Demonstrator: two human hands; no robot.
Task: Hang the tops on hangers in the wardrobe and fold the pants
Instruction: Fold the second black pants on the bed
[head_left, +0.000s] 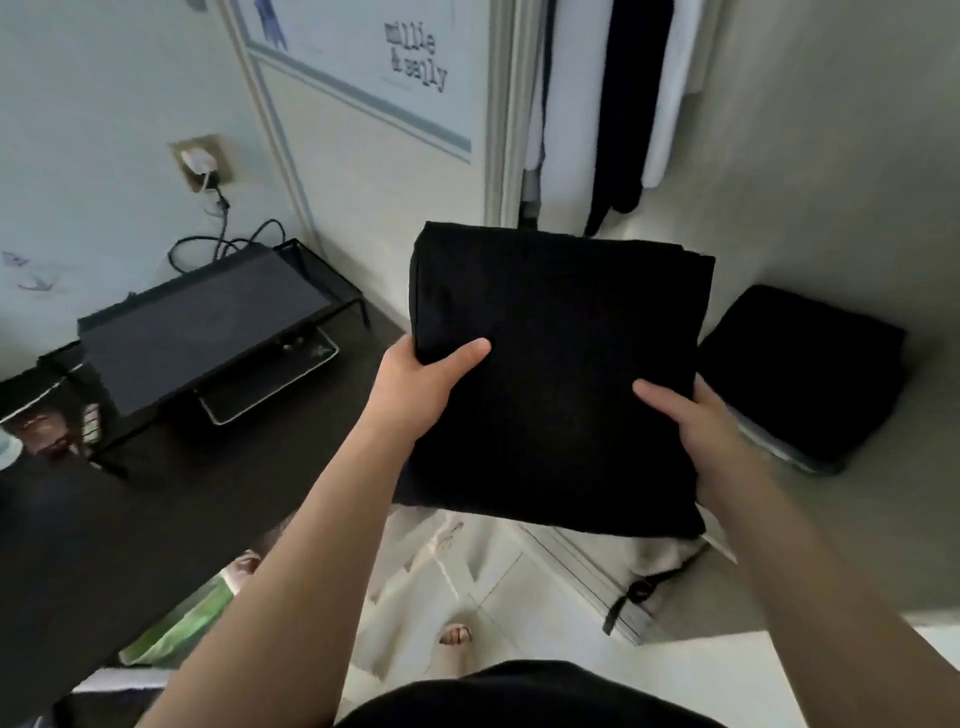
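Holding a folded black pair of pants (550, 374) out in front of the body, a person stands facing an open wardrobe, seen from a camera on their head. The pants form a thick, flat rectangle, held in the air at about chest level and tilted slightly, with the far edge higher than the near one.

The left hand (421, 384) grips the left edge of the bundle, thumb lying across the top of the fabric and fingers hidden underneath. The right hand (696, 421) grips the right edge a little nearer the body, in the same way: thumb on top, fingers out of sight below. The bundle spans the gap between the two hands, and both bare forearms reach up to it from the bottom of the view.

Just beyond the right hand, a second folded black garment (800, 364) lies on a pale grey wardrobe shelf (857, 519), apart from the held pants. Above, white and dark hanging clothes (623, 104) fill the wardrobe opening.

To the left stands a dark desk (156, 519) carrying a black wire stand (197, 322) with a flat dark screen on it. A wall socket (200, 161) with cables sits above it, beside a poster (389, 52). White floor tiles (467, 582) and a bare foot (456, 635) show below.
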